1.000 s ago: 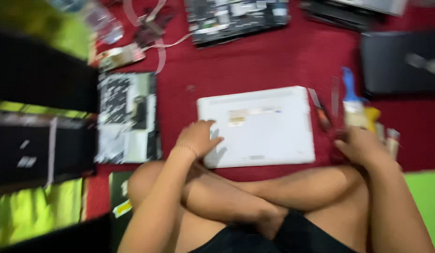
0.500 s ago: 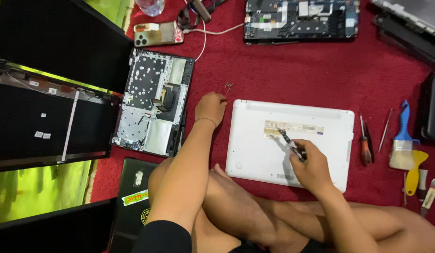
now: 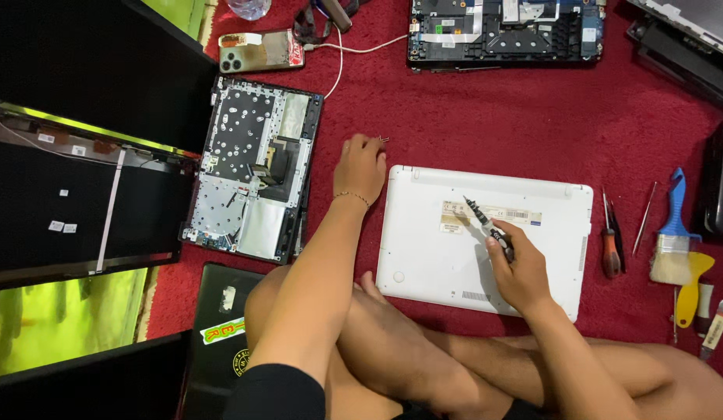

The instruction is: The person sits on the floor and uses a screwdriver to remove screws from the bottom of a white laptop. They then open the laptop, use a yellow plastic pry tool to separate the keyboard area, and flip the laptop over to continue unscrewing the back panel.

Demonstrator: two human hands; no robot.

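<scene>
White laptop (image 3: 486,241), underside up on the red carpet (image 3: 486,109): screw-removal step.
Right hand (image 3: 521,272) closed on small screwdriver (image 3: 486,222), tip over the base label; left hand (image 3: 361,167) open, resting on the carpet beside the laptop's corner. Next likely needs the tip seated in a screw.

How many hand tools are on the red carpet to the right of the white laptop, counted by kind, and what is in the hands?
Screwdrivers beside laptop: 2
Blue-handled brush: 1
Yellow-handled tool: 1
Small tools at the right edge, kind unclear: 2
Screwdriver in right hand: 1
Left hand: 0, rests on carpet
Total: 7
</scene>
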